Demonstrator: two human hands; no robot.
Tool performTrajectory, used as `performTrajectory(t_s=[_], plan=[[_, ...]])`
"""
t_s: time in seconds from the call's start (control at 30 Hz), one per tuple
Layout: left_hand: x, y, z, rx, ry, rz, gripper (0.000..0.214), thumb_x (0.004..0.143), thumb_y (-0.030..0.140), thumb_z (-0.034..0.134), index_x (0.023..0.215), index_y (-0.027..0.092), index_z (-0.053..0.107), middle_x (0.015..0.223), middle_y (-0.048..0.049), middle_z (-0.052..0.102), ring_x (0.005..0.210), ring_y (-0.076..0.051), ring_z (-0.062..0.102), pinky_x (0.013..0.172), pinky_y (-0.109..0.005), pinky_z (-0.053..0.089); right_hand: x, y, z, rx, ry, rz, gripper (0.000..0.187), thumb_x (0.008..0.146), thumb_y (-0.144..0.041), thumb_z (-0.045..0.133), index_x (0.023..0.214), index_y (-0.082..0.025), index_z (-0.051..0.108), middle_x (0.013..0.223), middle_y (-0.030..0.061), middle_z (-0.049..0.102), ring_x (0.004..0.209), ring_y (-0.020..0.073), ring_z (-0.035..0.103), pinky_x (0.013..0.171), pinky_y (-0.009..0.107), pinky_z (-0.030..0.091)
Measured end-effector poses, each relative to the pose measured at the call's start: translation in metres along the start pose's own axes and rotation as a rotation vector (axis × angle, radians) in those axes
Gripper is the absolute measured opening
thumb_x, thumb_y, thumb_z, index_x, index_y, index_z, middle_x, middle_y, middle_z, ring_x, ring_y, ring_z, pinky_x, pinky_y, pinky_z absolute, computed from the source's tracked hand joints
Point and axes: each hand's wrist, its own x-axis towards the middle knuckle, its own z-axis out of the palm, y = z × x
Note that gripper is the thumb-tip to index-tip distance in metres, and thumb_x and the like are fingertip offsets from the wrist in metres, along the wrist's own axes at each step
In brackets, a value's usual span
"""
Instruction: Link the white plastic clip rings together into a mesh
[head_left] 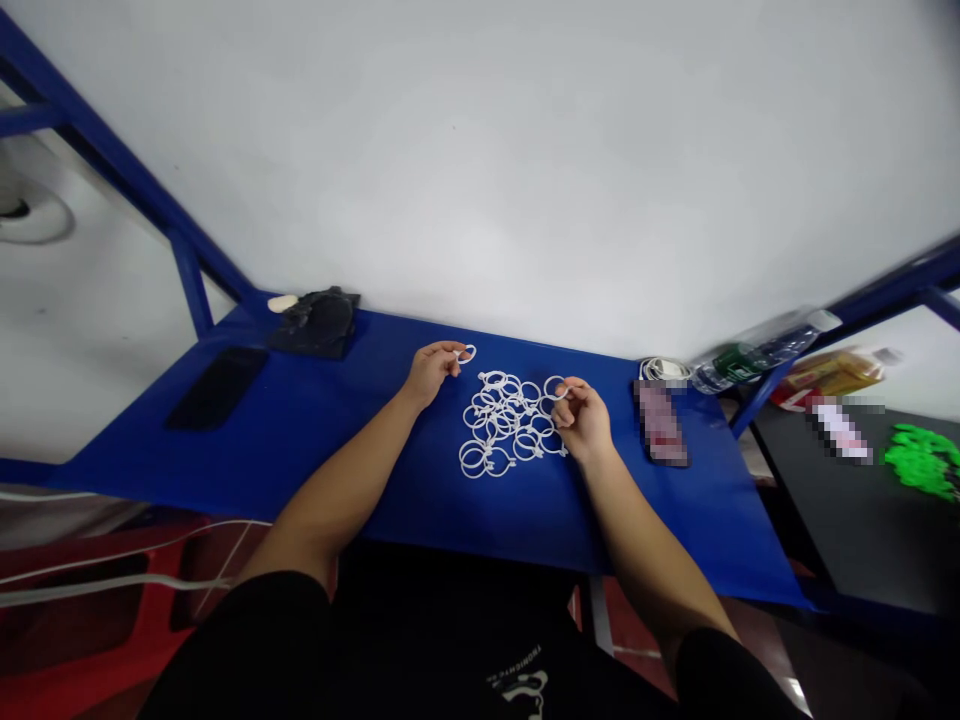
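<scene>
A loose pile of white plastic rings [499,415], each with a small clip-like tab, lies on the blue table [360,400] in front of me. My left hand [433,370] is raised at the pile's far left, pinching one white ring [466,354] between thumb and fingers. On the pile's right side, my right hand [580,412] pinches another white ring [556,387] at its edge. The two held rings are apart from each other. Several rings in the pile overlap, so single ones are hard to separate by eye.
Left on the table are a dark flat object [217,388] and a crumpled black bag [319,325]. To the right lie a phone [661,425], a white charger with coiled cable [665,370] and a plastic bottle [761,352]. A side table holds a bright green heap [922,460]. The wall stands behind.
</scene>
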Motion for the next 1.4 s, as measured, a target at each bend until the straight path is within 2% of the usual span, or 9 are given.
performTrajectory(t_s=[0.3, 0.4, 0.53, 0.73, 0.9, 1.0, 1.13, 1.3, 1.4], plan=[[-0.006, -0.004, -0.002, 0.228, 0.033, 0.122, 0.024, 0.064, 0.026, 0.059, 0.077, 0.017, 0.077, 0.069, -0.0042, 0.074, 0.05, -0.01, 0.051, 0.052, -0.025, 0.043, 0.003, -0.004, 0.0, -0.256, 0.047, -0.16, 0.019, 0.066, -0.034, 0.055, 0.08, -0.028, 0.044, 0.061, -0.0057, 0.047, 0.041, 0.0114, 0.027, 0.043, 0.025, 0.024], [-0.009, -0.003, -0.005, 0.293, 0.073, 0.174, 0.025, 0.065, 0.024, 0.056, 0.075, 0.017, 0.078, 0.066, -0.0038, 0.072, 0.049, -0.01, 0.05, 0.051, -0.025, 0.041, 0.006, 0.002, 0.001, -0.326, 0.156, -0.249, 0.018, 0.066, -0.032, 0.054, 0.079, -0.028, 0.042, 0.059, -0.006, 0.044, 0.043, 0.0121, 0.03, 0.044, 0.025, 0.024], [-0.014, 0.004, -0.008, 0.492, 0.083, 0.254, 0.024, 0.068, 0.022, 0.059, 0.076, 0.017, 0.082, 0.067, -0.004, 0.075, 0.05, -0.012, 0.053, 0.05, -0.025, 0.041, 0.005, 0.01, 0.002, -0.455, 0.251, -0.397, 0.013, 0.076, -0.031, 0.055, 0.087, -0.027, 0.051, 0.061, -0.0053, 0.053, 0.048, 0.0125, 0.039, 0.048, 0.024, 0.03], [-0.018, 0.007, -0.005, 0.717, 0.004, 0.345, 0.026, 0.075, 0.014, 0.06, 0.08, 0.019, 0.084, 0.076, -0.0046, 0.079, 0.065, -0.019, 0.069, 0.062, -0.029, 0.052, -0.005, 0.016, 0.0, -0.848, 0.067, -0.489, 0.036, 0.091, -0.037, 0.058, 0.125, -0.026, 0.063, 0.096, 0.0008, 0.077, 0.057, 0.0137, 0.054, 0.058, 0.028, 0.047], [-0.02, 0.005, -0.001, 0.807, -0.02, 0.496, 0.025, 0.08, 0.011, 0.059, 0.078, 0.021, 0.082, 0.086, -0.0051, 0.08, 0.079, -0.02, 0.072, 0.078, -0.032, 0.057, -0.012, 0.01, 0.004, -1.151, -0.103, -0.569, 0.042, 0.107, -0.049, 0.045, 0.135, -0.027, 0.067, 0.117, 0.0072, 0.079, 0.096, 0.025, 0.072, 0.092, 0.043, 0.057], [-0.024, 0.005, 0.003, 0.859, -0.036, 0.58, 0.027, 0.084, 0.013, 0.063, 0.096, 0.022, 0.085, 0.093, -0.0061, 0.08, 0.079, -0.02, 0.071, 0.082, -0.033, 0.056, -0.014, 0.007, 0.011, -1.316, -0.229, -0.625, 0.047, 0.108, -0.052, 0.044, 0.14, -0.026, 0.066, 0.123, 0.0103, 0.078, 0.113, 0.0301, 0.07, 0.103, 0.049, 0.054], [-0.029, 0.004, 0.007, 0.953, -0.081, 0.617, 0.034, 0.089, 0.021, 0.067, 0.121, 0.022, 0.081, 0.083, -0.0051, 0.076, 0.078, -0.022, 0.069, 0.089, -0.037, 0.055, -0.014, 0.006, 0.015, -1.398, -0.387, -0.655, 0.056, 0.108, -0.055, 0.045, 0.156, -0.026, 0.053, 0.132, 0.0109, 0.076, 0.119, 0.0318, 0.067, 0.107, 0.053, 0.051], [-0.038, 0.006, 0.013, 1.01, -0.315, 0.721, 0.033, 0.09, 0.031, 0.074, 0.122, 0.024, 0.079, 0.111, -0.011, 0.079, 0.098, -0.027, 0.071, 0.102, -0.046, 0.049, -0.008, 0.001, 0.006, -1.413, -0.359, -0.689, 0.071, 0.105, -0.066, 0.048, 0.163, -0.025, 0.045, 0.146, 0.0132, 0.069, 0.136, 0.0342, 0.06, 0.118, 0.057, 0.044], [-0.043, 0.01, 0.018, 1.053, -0.385, 0.752, 0.03, 0.092, 0.037, 0.073, 0.119, 0.025, 0.081, 0.112, -0.0117, 0.078, 0.104, -0.03, 0.071, 0.104, -0.049, 0.046, -0.004, 0.002, -0.003, -1.512, -0.341, -0.625, 0.084, 0.098, -0.075, 0.054, 0.164, -0.024, 0.046, 0.164, 0.0145, 0.051, 0.157, 0.0403, 0.038, 0.127, 0.064, 0.031]])
